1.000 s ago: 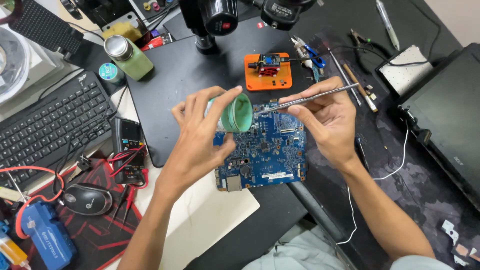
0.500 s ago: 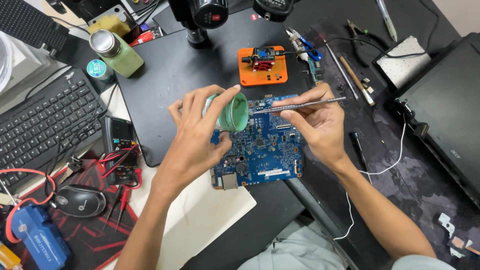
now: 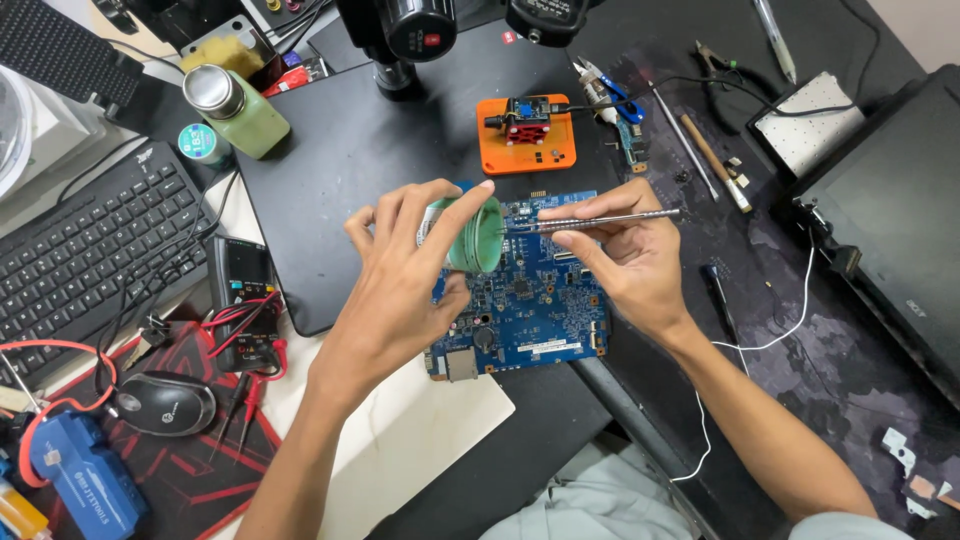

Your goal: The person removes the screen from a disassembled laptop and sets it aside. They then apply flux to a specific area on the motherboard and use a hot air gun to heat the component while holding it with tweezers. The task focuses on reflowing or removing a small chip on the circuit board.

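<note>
Tweezers (image 3: 600, 219) pinched in the right hand (image 3: 625, 265) lie almost level, tips poking left into the mouth of the small green jar (image 3: 470, 240) that the left hand (image 3: 400, 280) grips tilted on its side, just above the blue circuit board (image 3: 530, 300).

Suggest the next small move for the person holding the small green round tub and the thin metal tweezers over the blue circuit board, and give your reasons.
Probably draw the thin metal tweezers out of the small green round tub and lower the tips to the blue circuit board. The left hand tilts the tub's open mouth towards the right hand, and the tweezer tips sit inside it, directly above the board.
</note>
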